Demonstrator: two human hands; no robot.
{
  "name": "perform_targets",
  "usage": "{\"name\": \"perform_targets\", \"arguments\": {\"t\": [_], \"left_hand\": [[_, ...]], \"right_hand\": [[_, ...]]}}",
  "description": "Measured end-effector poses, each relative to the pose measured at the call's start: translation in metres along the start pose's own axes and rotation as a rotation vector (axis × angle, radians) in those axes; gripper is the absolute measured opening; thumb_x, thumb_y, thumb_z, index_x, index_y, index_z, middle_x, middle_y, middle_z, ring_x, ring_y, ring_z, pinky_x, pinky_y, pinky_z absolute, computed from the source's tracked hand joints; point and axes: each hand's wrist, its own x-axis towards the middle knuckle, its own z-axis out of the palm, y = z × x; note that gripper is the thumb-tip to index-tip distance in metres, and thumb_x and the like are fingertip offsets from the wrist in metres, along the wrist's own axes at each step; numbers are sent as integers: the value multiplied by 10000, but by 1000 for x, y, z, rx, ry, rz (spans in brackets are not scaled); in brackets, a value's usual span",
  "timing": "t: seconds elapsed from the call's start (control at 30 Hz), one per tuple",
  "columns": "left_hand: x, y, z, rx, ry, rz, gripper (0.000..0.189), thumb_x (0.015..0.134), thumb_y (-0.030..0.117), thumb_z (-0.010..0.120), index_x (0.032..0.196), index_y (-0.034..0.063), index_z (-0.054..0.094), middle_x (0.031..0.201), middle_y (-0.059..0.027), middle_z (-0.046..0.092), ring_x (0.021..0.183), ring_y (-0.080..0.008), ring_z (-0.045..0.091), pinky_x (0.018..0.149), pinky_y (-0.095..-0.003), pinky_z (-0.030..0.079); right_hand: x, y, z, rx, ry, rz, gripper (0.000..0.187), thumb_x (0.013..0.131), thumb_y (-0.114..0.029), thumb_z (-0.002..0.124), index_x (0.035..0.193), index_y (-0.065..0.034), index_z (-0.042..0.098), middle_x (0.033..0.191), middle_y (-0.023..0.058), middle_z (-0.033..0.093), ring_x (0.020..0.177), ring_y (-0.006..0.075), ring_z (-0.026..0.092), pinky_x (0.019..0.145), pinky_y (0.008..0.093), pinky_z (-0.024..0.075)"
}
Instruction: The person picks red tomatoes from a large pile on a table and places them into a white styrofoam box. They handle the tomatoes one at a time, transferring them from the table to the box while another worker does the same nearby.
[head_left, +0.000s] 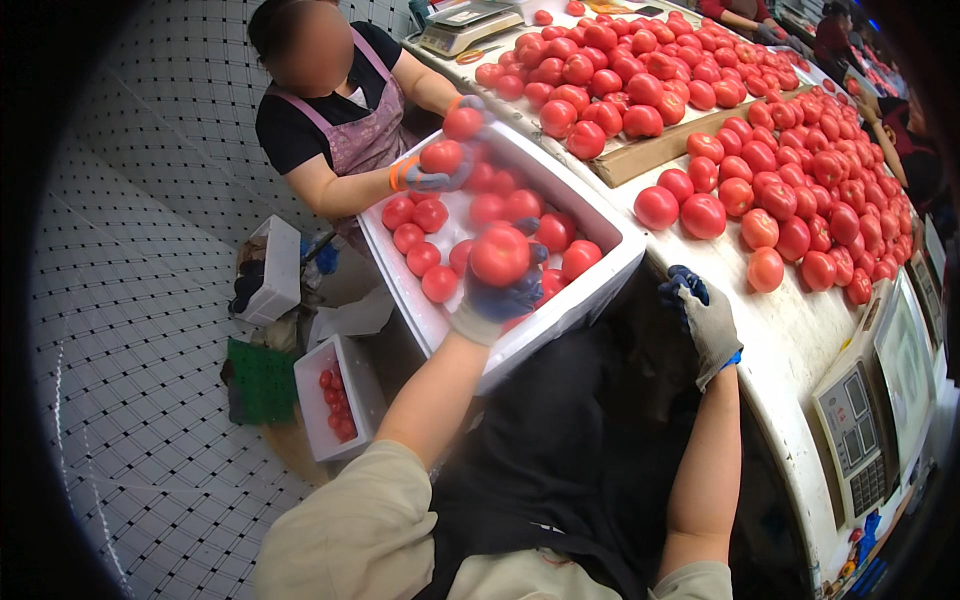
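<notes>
My left hand (502, 281), in a grey work glove with a dark blue coated palm, holds a red tomato (499, 256) above a white foam box (630, 241). Several tomatoes (439, 283) lie in the box. My right hand (699, 315), gloved alike, is at the table's near edge with its fingers curled; whether anything is inside them is hidden. A co-worker across the box, in grey gloves with orange cuffs, has a tomato (441, 157) in one hand and another tomato (463, 124) in the other, both over the box.
On the white table (795, 330), a wooden bar (637, 159) separates two tomato piles (795, 180). One digital scale (855, 427) stands at the right, another scale (465, 30) at the top. A smaller foam box (307, 420) with tomatoes sits on the left. More people are at the far right.
</notes>
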Motion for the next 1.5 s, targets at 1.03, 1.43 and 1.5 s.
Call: {"name": "perform_targets", "arguments": {"t": [1.03, 1.43, 1.5], "left_hand": [[55, 24, 71, -514, 8, -4, 360, 943, 49, 548, 1281, -64, 498, 1199, -151, 595, 1095, -243, 601, 979, -355, 485], [69, -4, 24, -87, 166, -110, 315, 868, 1, 610, 1180, -41, 586, 1087, -101, 637, 942, -188, 622, 828, -291, 521], [69, -7, 21, 367, 88, -141, 402, 791, 113, 712, 1147, -33, 595, 1074, -181, 634, 964, -281, 634, 835, -346, 521]], "right_hand": [[20, 10, 66, 1094, -196, 37, 651, 948, -624, 359, 1251, -63, 492, 1111, 128, 593, 958, 224, 582, 879, 374, 487], [19, 4, 25, 1164, 27, -145, 621, 936, -624, 400, 1233, -88, 503, 1056, 117, 591, 966, 253, 582, 895, 408, 475], [19, 4, 2, 1198, 82, -217, 590, 925, -606, 449, 1205, -90, 513, 1030, 113, 602, 921, 260, 590, 868, 407, 490]]}}
